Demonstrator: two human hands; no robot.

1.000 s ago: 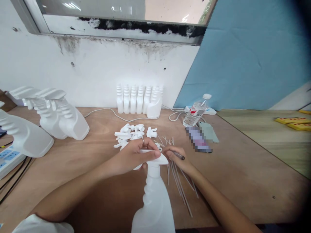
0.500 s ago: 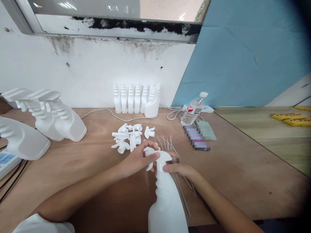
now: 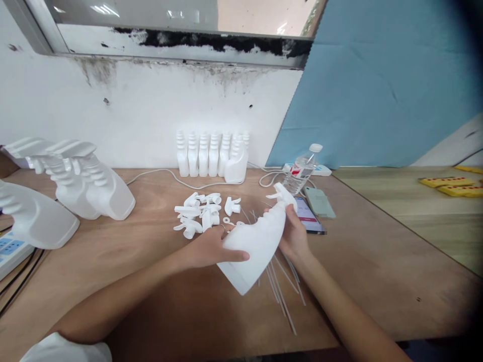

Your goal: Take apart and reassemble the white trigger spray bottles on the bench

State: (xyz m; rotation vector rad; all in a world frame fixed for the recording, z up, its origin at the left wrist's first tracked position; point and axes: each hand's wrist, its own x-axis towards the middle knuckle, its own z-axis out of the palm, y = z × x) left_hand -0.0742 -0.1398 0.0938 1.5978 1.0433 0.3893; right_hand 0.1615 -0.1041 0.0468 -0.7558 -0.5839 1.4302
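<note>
A white spray bottle (image 3: 256, 241) with its trigger head fitted is held tilted above the wooden table (image 3: 377, 271), head pointing up and to the right. My left hand (image 3: 211, 247) grips its lower body, thumb across the front. My right hand (image 3: 294, 236) wraps the ribbed neck from behind. Just beyond my left hand lies a heap of loose white trigger heads (image 3: 202, 213). Several thin white dip tubes (image 3: 281, 286) lie on the table under the bottle.
Finished spray bottles (image 3: 94, 183) lie at the left, and a row of headless bottles (image 3: 211, 153) stands against the wall. A water bottle (image 3: 302, 171), two phones (image 3: 313, 208), a white cable and power strips (image 3: 11, 249) also occupy the table.
The bottle stood upright near me while both hands worked at its trigger head. It is now lifted and tipped to the right, the left hand moved down to its body and the right to its neck.
</note>
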